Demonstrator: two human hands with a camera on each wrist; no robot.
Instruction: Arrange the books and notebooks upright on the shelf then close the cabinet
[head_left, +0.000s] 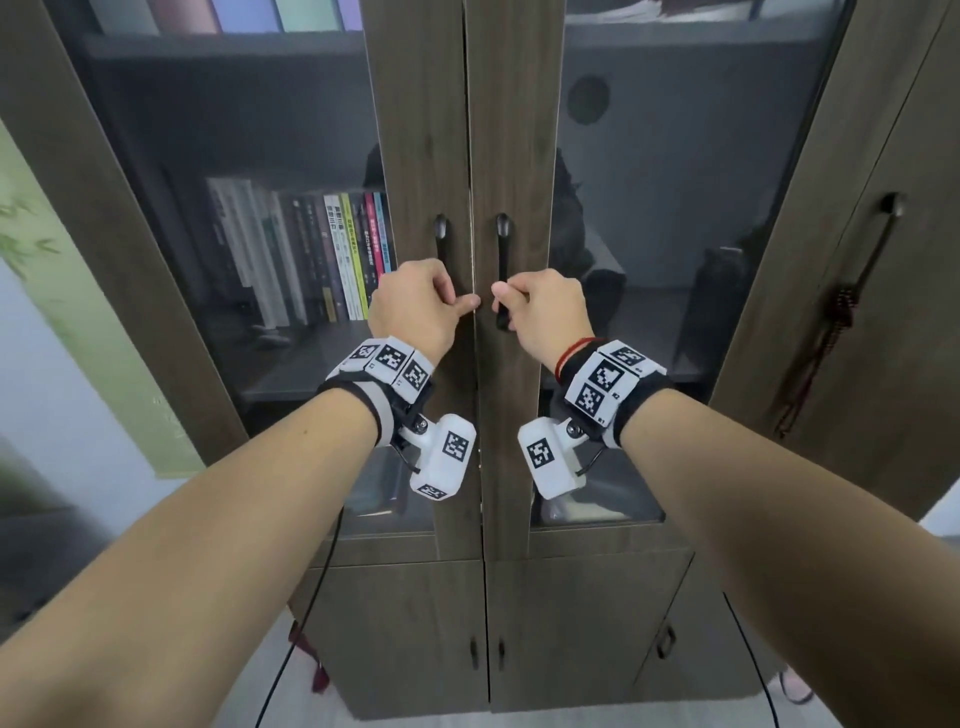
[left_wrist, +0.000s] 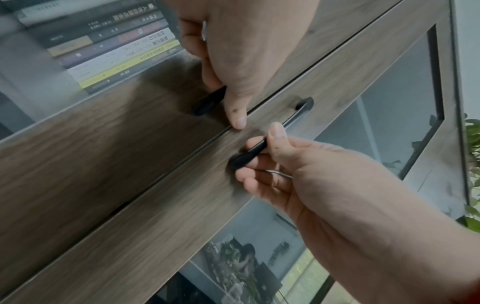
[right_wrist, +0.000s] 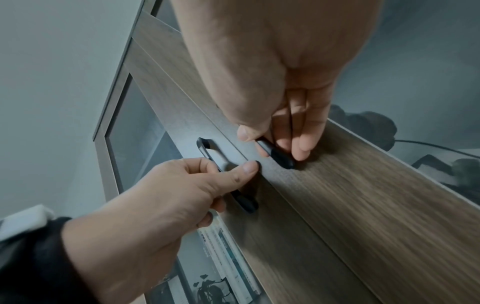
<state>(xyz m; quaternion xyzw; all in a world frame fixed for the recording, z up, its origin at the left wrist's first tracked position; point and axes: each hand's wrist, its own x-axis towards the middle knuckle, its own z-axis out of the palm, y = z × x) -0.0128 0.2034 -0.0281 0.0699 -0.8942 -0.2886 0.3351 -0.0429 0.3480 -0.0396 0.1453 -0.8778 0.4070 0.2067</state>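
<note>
The cabinet's two wood-framed glass doors, left door (head_left: 421, 130) and right door (head_left: 514, 130), meet at a thin middle seam. My left hand (head_left: 447, 296) grips the black left handle (head_left: 441, 234), its thumb lying against the seam. My right hand (head_left: 506, 299) grips the black right handle (head_left: 502, 234). Behind the left glass, the books (head_left: 311, 254) stand upright in a row on the shelf. The left wrist view shows my left hand (left_wrist: 241, 51) curled on the left handle (left_wrist: 207, 102). In the right wrist view my right hand (right_wrist: 272, 92) pinches the right handle (right_wrist: 279, 157).
A neighbouring cabinet door at the right carries a long handle (head_left: 883, 244) with a dark beaded tassel (head_left: 826, 332) hanging from it. Colourful folders (head_left: 260, 13) fill the upper shelf. Small lower doors (head_left: 483, 649) sit below. A black cable (head_left: 311, 597) trails to the floor.
</note>
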